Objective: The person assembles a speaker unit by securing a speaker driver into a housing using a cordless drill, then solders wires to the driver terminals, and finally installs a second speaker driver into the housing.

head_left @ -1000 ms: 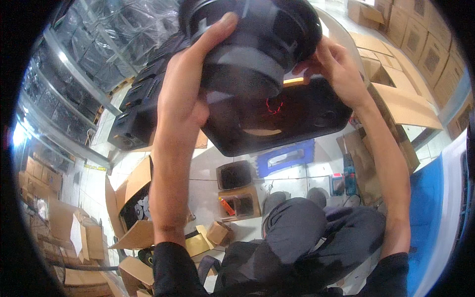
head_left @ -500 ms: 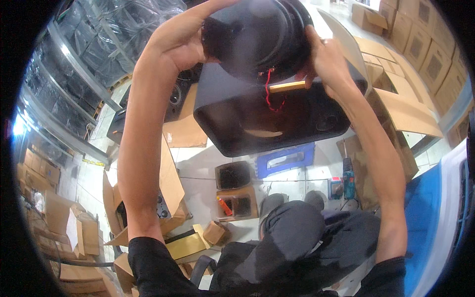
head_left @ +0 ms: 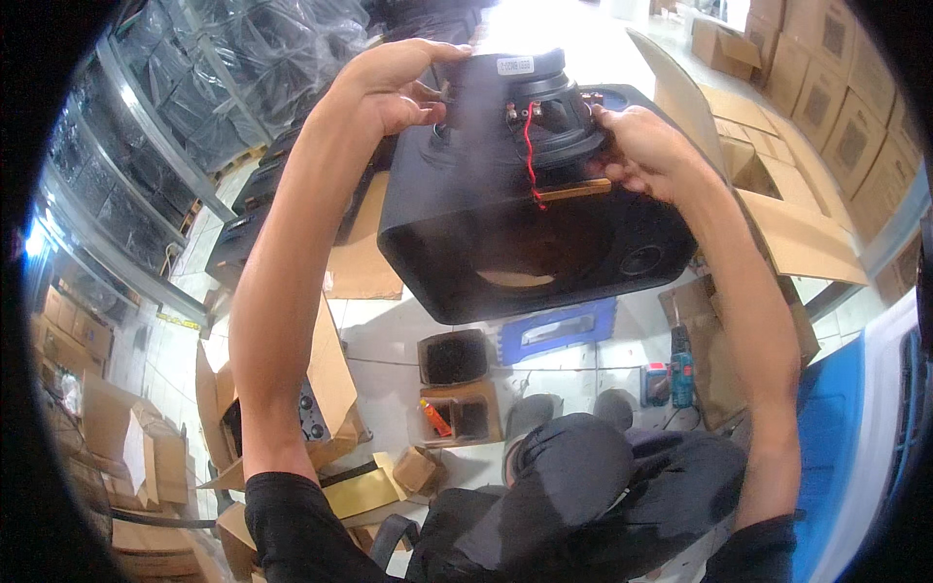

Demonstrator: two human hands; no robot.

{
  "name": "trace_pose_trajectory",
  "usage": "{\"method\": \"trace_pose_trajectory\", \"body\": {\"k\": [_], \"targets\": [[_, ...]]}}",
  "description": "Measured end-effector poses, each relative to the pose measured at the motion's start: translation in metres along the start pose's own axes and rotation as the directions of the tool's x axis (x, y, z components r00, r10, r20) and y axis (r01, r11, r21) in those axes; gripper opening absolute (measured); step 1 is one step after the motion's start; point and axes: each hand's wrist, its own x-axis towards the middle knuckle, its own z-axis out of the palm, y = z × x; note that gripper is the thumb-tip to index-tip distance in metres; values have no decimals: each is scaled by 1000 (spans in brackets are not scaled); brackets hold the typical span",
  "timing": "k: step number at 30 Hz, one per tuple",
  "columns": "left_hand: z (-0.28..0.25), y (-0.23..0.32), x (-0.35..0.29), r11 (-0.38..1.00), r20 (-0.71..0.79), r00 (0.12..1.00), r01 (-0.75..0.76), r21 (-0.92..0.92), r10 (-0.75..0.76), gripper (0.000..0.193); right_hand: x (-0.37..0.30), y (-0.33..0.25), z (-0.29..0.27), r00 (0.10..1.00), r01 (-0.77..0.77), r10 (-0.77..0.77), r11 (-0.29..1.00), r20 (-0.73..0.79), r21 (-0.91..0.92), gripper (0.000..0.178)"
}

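Observation:
Both my hands hold a black speaker driver (head_left: 549, 121), magnet side up, at the top of the black speaker cabinet (head_left: 428, 257). My left hand (head_left: 389, 87) grips its left side, thumb and fingers curled. My right hand (head_left: 646, 151) has its fingers closed at the right rim. A twisted red wire (head_left: 530, 155) hangs from the driver's terminals toward the large round opening (head_left: 549, 253) in the cabinet's near face. Below the rim shows a narrow wooden strip (head_left: 575, 190); what holds it up is unclear. Whether the rim rests on the cabinet, I cannot tell.
On the tiled floor lie a blue plastic frame (head_left: 557, 330), a teal power drill (head_left: 682, 374) and small boxes (head_left: 454, 358), one with an orange tube (head_left: 435, 418). Open cartons (head_left: 792, 233) stand right; a blue-and-white bin (head_left: 836, 437) is near my right arm.
The driver has come down toward the cabinet and tipped, so its magnet now faces up. Both hands moved with it, still gripping. The cabinet sits slightly lower in view.

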Motion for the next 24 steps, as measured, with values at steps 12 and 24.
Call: {"method": "trace_pose_trajectory", "body": {"k": [12,24], "targets": [[7,-29,-12,998,0,998,-60,6,60,48,7,-16,-12,997,-50,1,784,-80,-619,37],[15,-55,-29,974,-109,973,-190,127,204,61,-28,-2,2,766,259,-641,377,-49,-889,27]]}}
